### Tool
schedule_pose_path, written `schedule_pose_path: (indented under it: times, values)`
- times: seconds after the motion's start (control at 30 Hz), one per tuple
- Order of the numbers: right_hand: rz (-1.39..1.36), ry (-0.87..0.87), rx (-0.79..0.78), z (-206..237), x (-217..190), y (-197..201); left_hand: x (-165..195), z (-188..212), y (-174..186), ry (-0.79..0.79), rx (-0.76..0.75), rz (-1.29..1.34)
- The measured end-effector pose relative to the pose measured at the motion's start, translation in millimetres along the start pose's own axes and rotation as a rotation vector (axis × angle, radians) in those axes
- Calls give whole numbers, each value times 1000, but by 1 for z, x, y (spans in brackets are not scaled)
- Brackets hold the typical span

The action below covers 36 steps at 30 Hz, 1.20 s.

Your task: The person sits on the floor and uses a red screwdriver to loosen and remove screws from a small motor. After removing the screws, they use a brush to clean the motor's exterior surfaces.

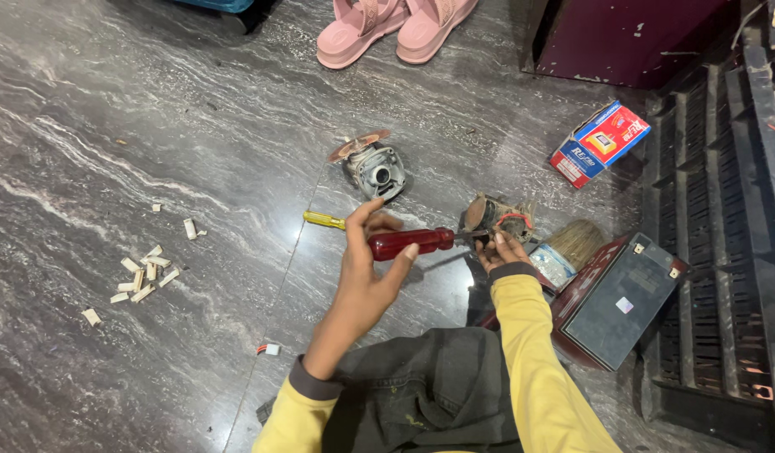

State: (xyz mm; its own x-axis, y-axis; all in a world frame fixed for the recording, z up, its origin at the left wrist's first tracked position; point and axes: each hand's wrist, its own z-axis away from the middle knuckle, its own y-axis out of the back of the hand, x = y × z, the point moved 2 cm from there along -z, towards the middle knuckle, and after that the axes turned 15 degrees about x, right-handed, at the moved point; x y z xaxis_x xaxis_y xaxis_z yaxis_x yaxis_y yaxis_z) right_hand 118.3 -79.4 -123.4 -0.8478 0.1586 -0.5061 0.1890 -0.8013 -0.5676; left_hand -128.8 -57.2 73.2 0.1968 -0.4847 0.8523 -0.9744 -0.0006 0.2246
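My left hand [364,267] grips the dark red handle of a screwdriver [411,242], held level above the floor, its shaft pointing right. The tip meets a small rusty motor part with red wiring [496,216], which my right hand [500,251] holds from below. Behind my left hand, a yellow-handled screwdriver [323,220] lies on the grey marble floor [152,151]. Further back rests a grey metal gear head with a worn reddish disc [374,168]. Both sleeves are yellow with dark cuffs.
By my right arm stand a dark rectangular battery [615,299] and a brush [574,242]. A red and blue carton [600,143] lies at the right, next to a black slatted rack [714,252]. Pink sandals [394,27] sit at the top. Several white chips [144,273] litter the left floor.
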Motion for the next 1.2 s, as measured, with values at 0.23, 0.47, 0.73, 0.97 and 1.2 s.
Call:
schedule_pose_path:
  times: [0.23,0.47,0.73,0.97,1.2]
  values:
    - [17,1,-3,5,-3,-5,7,5,-9,100,59,-4]
    - [-10,13,-90,2,-2,-3,17,-8,-10,51,92,-87]
    - [-31,7,-71,-4,0,-1,2,-10,-7,307,-9,-290]
    - [-12,16,-102,-4,0,0,0,-12,2,-60,-9,-101]
    - [-18,21,-118,-4,0,-2,-6,-2,-5,195,53,-319]
